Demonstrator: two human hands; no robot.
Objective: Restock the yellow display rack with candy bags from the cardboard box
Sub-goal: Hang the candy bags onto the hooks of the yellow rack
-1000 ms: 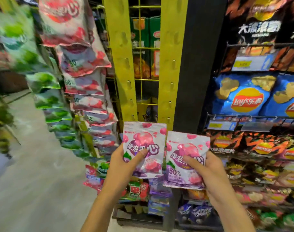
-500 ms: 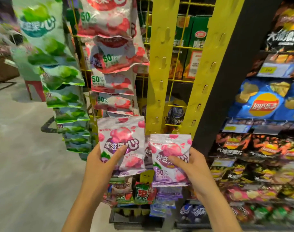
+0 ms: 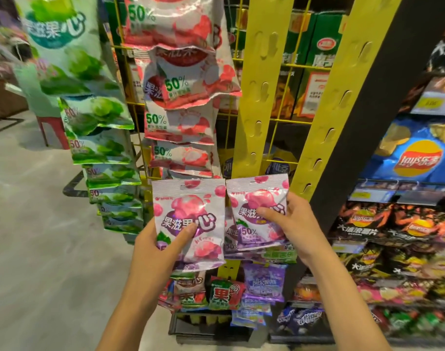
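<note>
Candy bags (image 3: 206, 193): we hold two. Our left hand (image 3: 158, 249) pinches the left bag (image 3: 188, 211), our right hand (image 3: 297, 221) pinches the right bag (image 3: 254, 198).

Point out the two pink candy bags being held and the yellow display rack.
left candy bag (image 3: 189, 203): head view, pink fruit print on its front.
right candy bag (image 3: 258, 197): head view, pink fruit print near its top.
yellow display rack (image 3: 256, 107): head view, its slotted middle upright.

Candy bags (image 3: 180, 122) on rack (image 3: 263, 97), chip shelf (image 3: 403, 193) rt.
</note>
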